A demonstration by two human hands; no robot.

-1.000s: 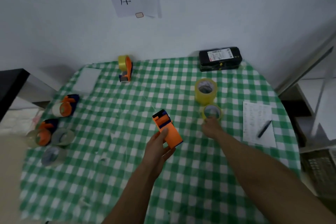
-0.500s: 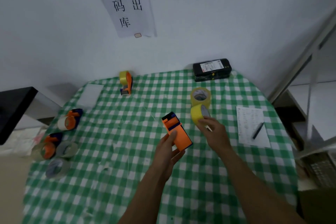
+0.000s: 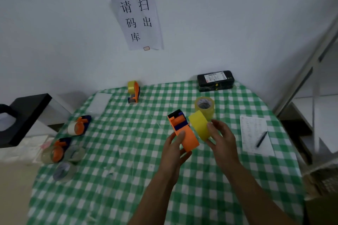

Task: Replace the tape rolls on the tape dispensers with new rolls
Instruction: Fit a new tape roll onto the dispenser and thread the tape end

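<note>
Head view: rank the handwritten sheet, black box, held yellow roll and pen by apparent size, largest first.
1. handwritten sheet
2. black box
3. yellow roll, close to the box; held nearer the camera, so unsure
4. pen

Bare checked tablecloth is left open across the near and middle left. The middle is blocked by the left hand gripping an orange dispenser and the right hand holding a yellow roll. The left edge is crowded by dispensers and clear rolls, the far side by a loaded dispenser and black box, the right by a standing roll and paper sheet.
</note>
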